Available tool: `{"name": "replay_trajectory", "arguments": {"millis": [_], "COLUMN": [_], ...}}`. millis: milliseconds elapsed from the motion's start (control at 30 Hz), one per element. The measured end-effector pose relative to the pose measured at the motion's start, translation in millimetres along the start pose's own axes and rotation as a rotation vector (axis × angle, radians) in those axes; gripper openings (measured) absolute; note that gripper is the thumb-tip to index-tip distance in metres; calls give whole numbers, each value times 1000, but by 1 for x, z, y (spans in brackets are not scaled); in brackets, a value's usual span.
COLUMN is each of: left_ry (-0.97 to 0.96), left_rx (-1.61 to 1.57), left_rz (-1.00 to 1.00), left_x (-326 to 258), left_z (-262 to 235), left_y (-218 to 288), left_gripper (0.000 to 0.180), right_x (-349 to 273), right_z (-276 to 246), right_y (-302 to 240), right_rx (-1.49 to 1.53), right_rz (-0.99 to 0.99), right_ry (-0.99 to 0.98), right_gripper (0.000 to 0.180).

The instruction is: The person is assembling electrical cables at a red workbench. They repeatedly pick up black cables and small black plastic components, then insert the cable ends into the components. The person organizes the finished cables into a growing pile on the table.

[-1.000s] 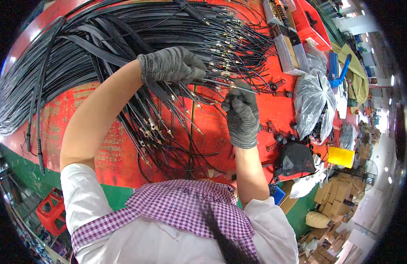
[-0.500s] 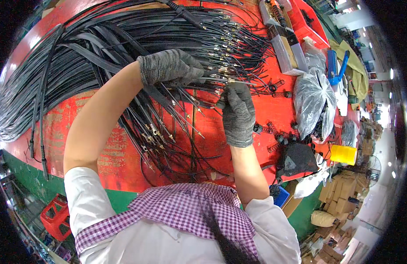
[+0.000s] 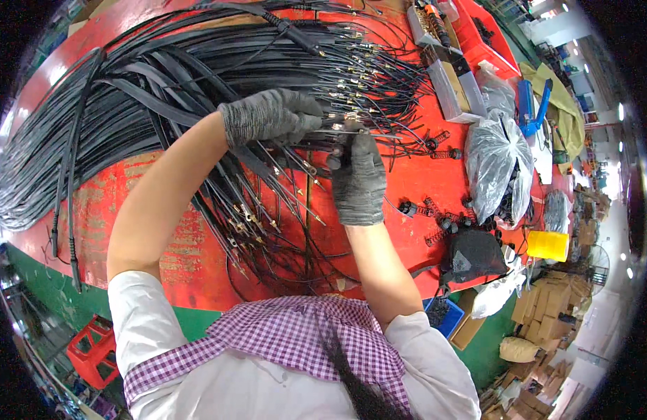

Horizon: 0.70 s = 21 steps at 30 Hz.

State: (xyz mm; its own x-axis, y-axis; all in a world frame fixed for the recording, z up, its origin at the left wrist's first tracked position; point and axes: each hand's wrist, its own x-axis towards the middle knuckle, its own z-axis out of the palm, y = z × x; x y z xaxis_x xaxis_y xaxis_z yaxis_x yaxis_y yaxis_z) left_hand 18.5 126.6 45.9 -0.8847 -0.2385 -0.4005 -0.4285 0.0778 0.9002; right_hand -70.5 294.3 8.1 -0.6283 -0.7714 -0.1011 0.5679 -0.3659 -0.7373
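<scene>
Both hands wear grey knitted gloves. My left hand [image 3: 273, 117] is closed round a black cable with a thin bare metal end that sticks out to the right. Close beside it, my right hand [image 3: 360, 175] pinches a small metal fitting [image 3: 363, 131] on that cable end, thumb and fingers together. Part of the fitting is hidden by the fingers. Behind both hands lies a large bundle of black cables [image 3: 218, 59], their metal-tipped ends fanned out to the right. More cable ends [image 3: 250, 217] with brass-coloured tips spread over the table below my left forearm.
On the red table [image 3: 323, 245] to the right lie black coil springs [image 3: 435, 206], a clear plastic bag [image 3: 493, 164], a black pouch [image 3: 474, 253] and a yellow roll [image 3: 547, 246]. Parts boxes [image 3: 458, 87], a red bin [image 3: 488, 49] and a blue tool [image 3: 533, 108] stand farther back.
My right hand has moved left along the cable end, closer to my left hand. The left hand stays nearly in place, still gripping the cable.
</scene>
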Motion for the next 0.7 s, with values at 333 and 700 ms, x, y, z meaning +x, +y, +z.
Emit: {"name": "replay_trajectory", "arguments": {"millis": [333,700], "left_ry": [31,418], "left_rx": [376,47], "left_rz": [491,412], "left_x": [-5,-5], "left_z": [11,31], "left_y": [30,14], "left_gripper": [27,21], "right_x": [4,7], "right_z": [8,10], "right_y": [-11,-48], "right_rx": [-130,-555], "right_rz": [73,287], "right_ry": [-75,-274], "right_gripper": [32,34]}}
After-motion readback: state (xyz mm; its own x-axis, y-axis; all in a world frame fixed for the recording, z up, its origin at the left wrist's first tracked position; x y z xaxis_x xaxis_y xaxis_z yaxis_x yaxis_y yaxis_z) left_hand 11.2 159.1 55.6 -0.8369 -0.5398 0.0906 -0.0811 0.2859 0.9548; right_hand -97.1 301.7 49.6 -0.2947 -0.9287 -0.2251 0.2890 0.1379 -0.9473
